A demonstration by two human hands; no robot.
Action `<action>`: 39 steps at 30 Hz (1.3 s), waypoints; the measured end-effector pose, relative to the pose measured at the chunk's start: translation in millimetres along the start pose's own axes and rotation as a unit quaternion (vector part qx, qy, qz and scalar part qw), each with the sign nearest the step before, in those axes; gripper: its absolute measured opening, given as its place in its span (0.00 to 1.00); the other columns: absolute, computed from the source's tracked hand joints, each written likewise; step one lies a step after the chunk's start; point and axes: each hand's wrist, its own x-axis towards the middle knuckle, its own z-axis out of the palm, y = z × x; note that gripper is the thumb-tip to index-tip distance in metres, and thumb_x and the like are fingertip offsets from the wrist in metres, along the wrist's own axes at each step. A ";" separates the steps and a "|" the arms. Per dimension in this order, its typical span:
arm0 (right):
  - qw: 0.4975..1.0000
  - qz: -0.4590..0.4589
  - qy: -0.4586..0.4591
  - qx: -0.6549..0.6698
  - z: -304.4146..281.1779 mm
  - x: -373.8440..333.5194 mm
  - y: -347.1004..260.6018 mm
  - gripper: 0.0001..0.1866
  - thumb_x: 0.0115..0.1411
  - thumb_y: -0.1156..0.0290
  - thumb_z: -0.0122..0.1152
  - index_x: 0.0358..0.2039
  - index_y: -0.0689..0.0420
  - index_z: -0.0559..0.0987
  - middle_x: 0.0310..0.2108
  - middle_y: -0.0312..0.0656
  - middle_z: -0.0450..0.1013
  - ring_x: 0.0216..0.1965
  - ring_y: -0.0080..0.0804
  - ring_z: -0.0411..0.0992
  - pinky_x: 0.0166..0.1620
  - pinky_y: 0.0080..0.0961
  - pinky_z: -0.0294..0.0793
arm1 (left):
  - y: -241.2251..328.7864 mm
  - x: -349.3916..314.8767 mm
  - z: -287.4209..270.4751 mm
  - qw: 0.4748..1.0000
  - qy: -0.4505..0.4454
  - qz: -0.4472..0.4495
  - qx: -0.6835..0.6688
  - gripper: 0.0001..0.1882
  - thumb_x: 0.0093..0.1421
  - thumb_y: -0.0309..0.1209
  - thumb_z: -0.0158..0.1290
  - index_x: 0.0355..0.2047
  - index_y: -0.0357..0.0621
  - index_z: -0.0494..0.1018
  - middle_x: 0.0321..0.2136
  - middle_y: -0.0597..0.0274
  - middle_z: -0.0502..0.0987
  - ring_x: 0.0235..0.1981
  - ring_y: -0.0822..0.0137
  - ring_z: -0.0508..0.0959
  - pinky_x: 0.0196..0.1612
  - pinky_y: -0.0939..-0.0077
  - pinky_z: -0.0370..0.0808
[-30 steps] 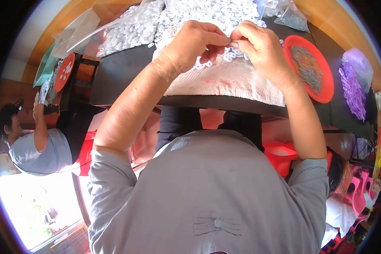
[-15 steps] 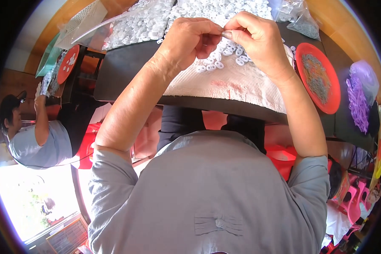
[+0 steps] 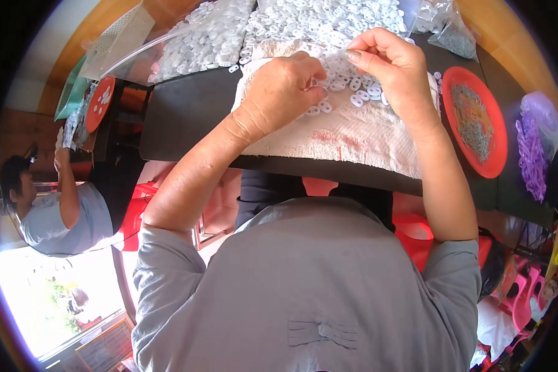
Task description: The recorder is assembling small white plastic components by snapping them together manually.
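Observation:
My left hand is curled over a cream cloth, and a bit of a small white plastic piece shows between its thumb and fingers. My right hand hovers over the far right part of the cloth, its thumb and forefinger pinched together. Whatever sits in that pinch is too small to make out. Between and beyond the hands lie loose white oval pieces with two holes, spread on the cloth. A large heap of the same white pieces covers the far side of the dark table.
Right of the cloth is a red oval tray of small metal and yellowish parts. Beyond it are a purple bundle and clear bags. A clear bag of white pieces lies far left. At left, another person works by a red plate.
My hands, fingertip to fingertip before, have come apart. The left moved nearer and lower over the cloth; the right shifted slightly right. The co-worker's arm at left has shifted a little.

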 end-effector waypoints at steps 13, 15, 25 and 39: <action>0.997 -0.044 0.026 -0.053 -4.6 1.1 -1.8 0.03 0.54 0.77 0.63 0.29 0.62 0.78 0.22 0.32 0.74 0.24 0.14 0.66 0.30 0.16 0.66 | -8.5 15.1 5.0 0.997 0.042 0.051 0.048 0.15 0.47 0.26 0.62 0.37 0.47 0.78 0.29 0.62 0.73 0.27 0.65 0.76 0.31 0.72 0.74; 0.998 -0.030 0.034 -0.044 -5.2 1.1 -1.4 0.03 0.54 0.77 0.63 0.29 0.62 0.78 0.22 0.32 0.74 0.24 0.14 0.65 0.29 0.16 0.66 | -3.3 21.8 11.3 0.990 0.030 0.121 0.070 0.12 0.47 0.28 0.62 0.35 0.47 0.77 0.29 0.62 0.73 0.27 0.62 0.76 0.32 0.69 0.75; 0.999 -0.012 0.029 -0.038 -15.0 1.1 -5.9 0.02 0.58 0.78 0.60 0.32 0.63 0.77 0.26 0.31 0.73 0.27 0.15 0.67 0.33 0.13 0.67 | -4.4 28.6 30.4 0.987 0.033 0.093 0.126 0.07 0.48 0.29 0.58 0.26 0.40 0.75 0.29 0.54 0.77 0.29 0.53 0.78 0.34 0.62 0.76; 0.992 0.116 -0.038 0.029 -8.0 -0.8 -1.1 0.04 0.59 0.73 0.58 0.30 0.59 0.77 0.22 0.31 0.72 0.24 0.17 0.69 0.29 0.13 0.64 | 5.8 16.2 4.7 0.876 0.077 -0.210 -0.426 0.05 0.56 0.26 0.56 0.30 0.36 0.76 0.21 0.67 0.74 0.19 0.80 0.68 0.21 0.86 0.64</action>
